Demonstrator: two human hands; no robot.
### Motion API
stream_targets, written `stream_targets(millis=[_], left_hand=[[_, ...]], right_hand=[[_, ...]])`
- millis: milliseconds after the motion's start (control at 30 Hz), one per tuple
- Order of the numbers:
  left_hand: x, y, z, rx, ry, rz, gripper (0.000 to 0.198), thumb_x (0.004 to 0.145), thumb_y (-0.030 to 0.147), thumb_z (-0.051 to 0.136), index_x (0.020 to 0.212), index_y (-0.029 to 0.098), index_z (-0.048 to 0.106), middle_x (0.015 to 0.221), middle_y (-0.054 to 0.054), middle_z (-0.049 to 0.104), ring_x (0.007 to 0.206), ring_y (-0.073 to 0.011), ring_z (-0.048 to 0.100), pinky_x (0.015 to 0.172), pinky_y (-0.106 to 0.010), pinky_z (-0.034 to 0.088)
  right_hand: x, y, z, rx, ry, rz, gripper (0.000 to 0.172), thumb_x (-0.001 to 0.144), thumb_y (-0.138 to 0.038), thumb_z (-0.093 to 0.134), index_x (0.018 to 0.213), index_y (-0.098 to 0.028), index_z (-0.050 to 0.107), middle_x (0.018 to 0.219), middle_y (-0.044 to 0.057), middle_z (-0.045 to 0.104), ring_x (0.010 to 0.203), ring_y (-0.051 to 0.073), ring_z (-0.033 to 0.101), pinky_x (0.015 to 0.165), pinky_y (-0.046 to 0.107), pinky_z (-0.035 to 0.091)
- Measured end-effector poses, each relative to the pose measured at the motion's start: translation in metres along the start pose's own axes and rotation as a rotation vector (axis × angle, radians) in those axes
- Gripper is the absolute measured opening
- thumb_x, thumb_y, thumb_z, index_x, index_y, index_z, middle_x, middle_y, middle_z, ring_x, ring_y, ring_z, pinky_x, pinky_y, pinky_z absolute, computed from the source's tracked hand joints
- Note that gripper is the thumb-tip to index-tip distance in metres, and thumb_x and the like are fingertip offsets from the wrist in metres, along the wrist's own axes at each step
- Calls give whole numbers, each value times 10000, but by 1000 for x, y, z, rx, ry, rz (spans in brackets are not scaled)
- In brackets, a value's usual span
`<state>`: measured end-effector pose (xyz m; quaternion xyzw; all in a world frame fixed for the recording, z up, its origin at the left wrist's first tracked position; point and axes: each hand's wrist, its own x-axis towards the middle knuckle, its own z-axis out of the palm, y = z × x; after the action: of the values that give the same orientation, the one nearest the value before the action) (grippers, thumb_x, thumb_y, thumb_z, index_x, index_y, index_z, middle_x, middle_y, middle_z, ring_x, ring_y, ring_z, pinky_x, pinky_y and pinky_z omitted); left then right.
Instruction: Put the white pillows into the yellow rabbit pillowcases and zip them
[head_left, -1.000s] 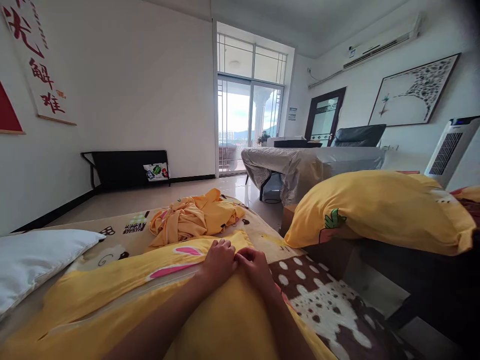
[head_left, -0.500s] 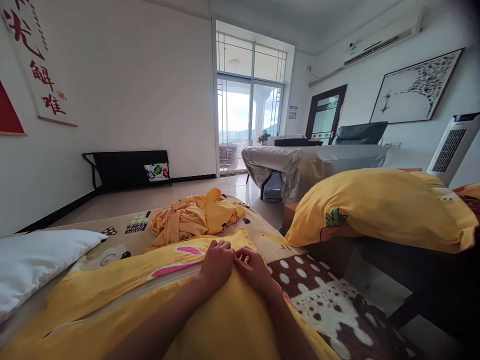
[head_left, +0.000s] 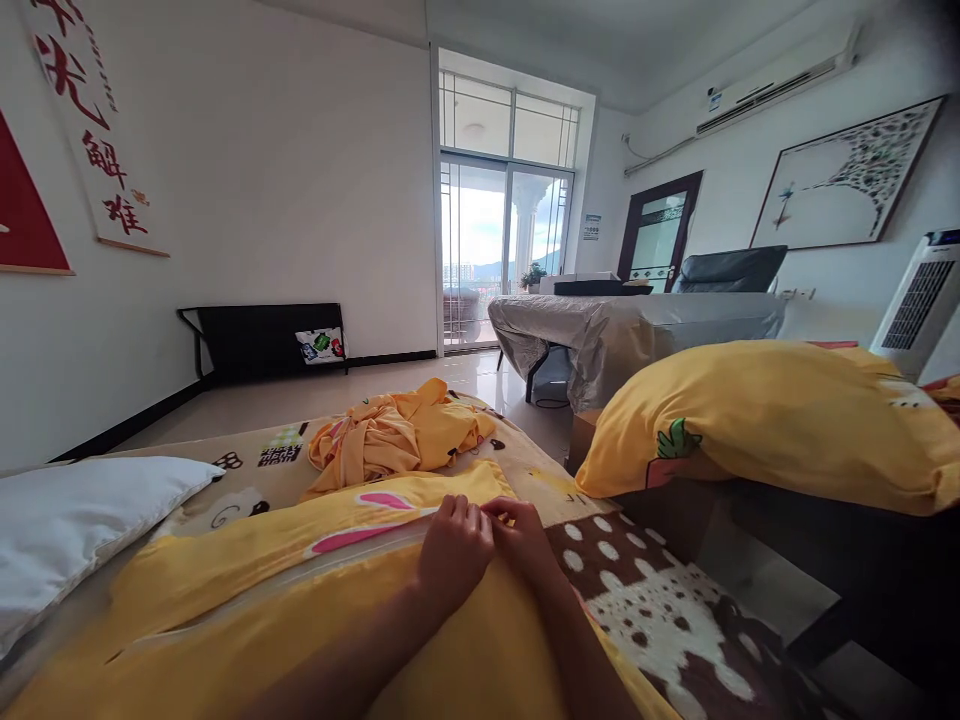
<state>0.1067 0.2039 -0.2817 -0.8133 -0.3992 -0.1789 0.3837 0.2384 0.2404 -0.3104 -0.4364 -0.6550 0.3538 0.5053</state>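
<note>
A yellow pillowcase (head_left: 315,620) with pink rabbit-ear shapes lies spread out in front of me. A long pale gap runs across it from the lower left up to my hands. My left hand (head_left: 457,550) is closed at the upper right end of this gap, its fingers curled into the cloth. Right beside it, my right hand (head_left: 517,530) pinches the cloth with bent fingers, nearly touching the left. Whatever small part sits between the fingertips is hidden. Just beyond the hands lies a crumpled heap of yellow and orange cloth (head_left: 397,435).
A white pillow (head_left: 97,510) lies at the left. A stuffed yellow pillow (head_left: 780,420) rests on a dark surface at the right. Under the cloths is a patterned blanket (head_left: 645,600). Farther back stand a plastic-covered table (head_left: 622,335) and a black folded frame (head_left: 262,340).
The view has turned slightly left, so everything sits a little farther right. Both hands stay together at the same end of the gap.
</note>
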Motion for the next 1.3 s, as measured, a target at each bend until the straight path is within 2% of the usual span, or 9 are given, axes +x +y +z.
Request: stream_targets(millis=[100,200,333,433,600,767,867,1100,1300], left_hand=[[-2,2,-1,19,79,56,155,803,85,498,782,89,651,703,-82,611,659,-208,546,599,-330,383],[-2,3,0,27,88,108,171,813,83,476,793,74,646,728,-96,618,673,-209,552,605,-332,390],[-2,4,6,12,107,150,182,807,60,463,739,76,631,685,-94,611,651,-207,554,609,-334,393],[-4,4,9,17,140,222,199,817,47,438,797,61,635,745,-120,635,690,-217,571,650,-352,406],[-7,8,8,13,48,221,235,846,49,396,875,46,629,805,-140,642,720,-230,586,651,-356,421],[-8,8,6,-4,-3,221,259,860,45,366,915,49,619,831,-142,639,750,-230,593,662,-351,450],[-8,8,6,-33,-24,161,230,861,68,397,945,51,611,840,-134,637,767,-226,597,693,-347,471],[-4,11,3,-52,-189,-38,203,865,61,427,988,79,587,833,-113,631,748,-220,613,657,-327,486],[10,9,-11,-206,-455,-263,254,889,67,392,1053,102,583,899,-137,652,852,-244,644,719,-356,503]], right_hand=[[2,1,1,150,-16,71,202,649,-363,640,637,-166,683,632,26,651,639,164,543,600,275,386],[4,4,4,284,-23,124,237,596,-394,685,587,-163,633,581,-1,597,602,138,494,588,264,363],[6,10,6,418,-44,170,203,571,-345,700,586,-170,596,591,-23,560,616,123,470,613,255,359],[8,15,7,487,-71,201,186,543,-316,694,593,-180,577,590,-30,548,611,121,469,614,251,375],[9,23,10,521,-92,234,183,527,-298,685,599,-187,559,597,-18,570,611,136,516,628,261,423],[13,33,15,536,-42,233,183,532,-341,662,587,-191,573,656,24,634,689,173,576,738,307,466],[13,35,18,537,-23,222,194,542,-369,651,558,-199,561,678,41,656,713,184,595,775,318,472],[13,32,19,502,-19,186,256,578,-446,632,579,-192,608,692,59,676,715,191,598,731,319,478],[12,28,19,417,-23,152,256,621,-435,599,584,-183,623,668,50,665,680,182,583,652,295,465]])
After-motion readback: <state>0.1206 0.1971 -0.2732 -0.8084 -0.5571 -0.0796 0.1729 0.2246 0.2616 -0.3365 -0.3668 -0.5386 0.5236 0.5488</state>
